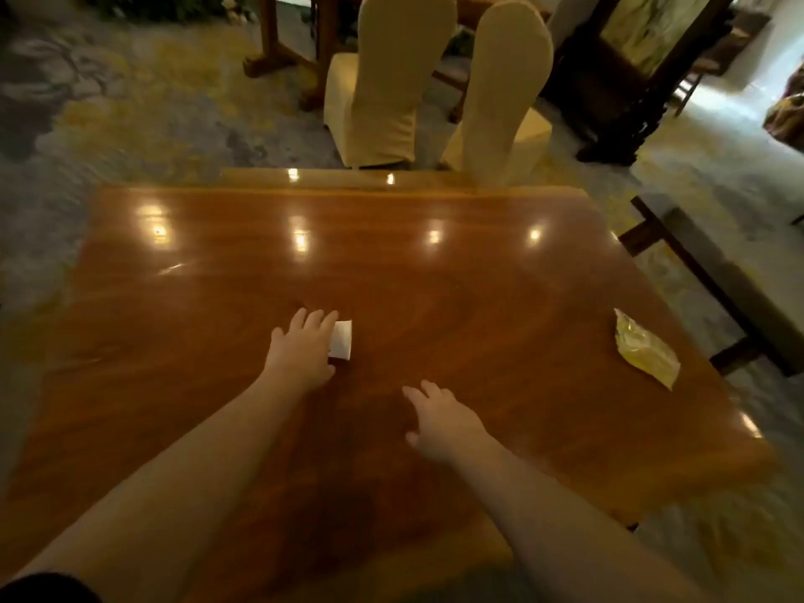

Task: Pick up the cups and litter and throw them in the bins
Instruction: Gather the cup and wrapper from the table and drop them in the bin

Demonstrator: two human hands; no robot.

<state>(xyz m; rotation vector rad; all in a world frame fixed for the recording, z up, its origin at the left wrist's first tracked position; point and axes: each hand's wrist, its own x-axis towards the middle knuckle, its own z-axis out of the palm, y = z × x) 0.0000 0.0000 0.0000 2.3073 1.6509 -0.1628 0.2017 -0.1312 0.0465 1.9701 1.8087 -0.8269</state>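
A: White paper, by the look of it: the cup stands near the middle of the table, and the left hand is curled round its left side, fingers touching it. Whether the grip is closed yet, I cannot tell.

B: And the right hand?

A: Nearer the person than the cup, fingers spread, holding nothing.

B: How would the cup handle?

A: Light and thin-walled, I judge; easily crushed. Better taken round the wall, gently.

B: Anything else?

A: A yellow wrapper lies far right of the cup, near the table's edge; probably crinkly and weightless, pinch it anywhere. Beyond the cup, two covered chairs. No bin in sight.
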